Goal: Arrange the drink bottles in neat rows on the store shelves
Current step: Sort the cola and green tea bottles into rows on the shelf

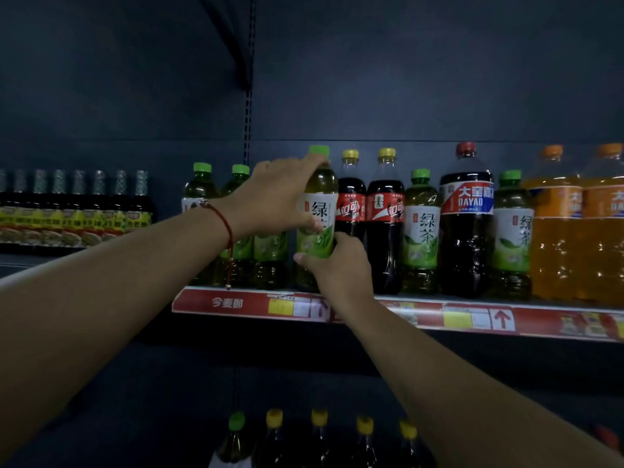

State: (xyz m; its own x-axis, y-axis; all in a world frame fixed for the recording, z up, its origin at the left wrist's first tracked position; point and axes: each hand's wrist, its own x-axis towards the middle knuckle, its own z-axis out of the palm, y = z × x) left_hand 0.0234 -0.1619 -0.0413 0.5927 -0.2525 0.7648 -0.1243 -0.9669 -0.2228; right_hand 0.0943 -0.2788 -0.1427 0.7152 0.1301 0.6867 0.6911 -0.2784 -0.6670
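Note:
A green tea bottle [319, 211] with a green cap stands upright on the shelf [439, 319], held by both hands. My left hand [277, 194] wraps its shoulder and upper label from the left. My right hand [337, 265] grips its lower part from the front right. Two more green tea bottles [236, 184] stand just behind my left hand. To the right stand two cola bottles [385, 217] with yellow caps, another green tea bottle [420, 224], a large dark Dayao bottle [466, 217], one more green tea bottle [511, 231] and large orange soda bottles [557, 231].
A row of several dark sauce bottles [77, 207] fills the neighbouring shelf on the left. Below, the caps of several bottles [319, 423] show on a lower shelf. A red price strip [226, 303] runs along the shelf's front edge. A slotted upright [249, 106] divides the back wall.

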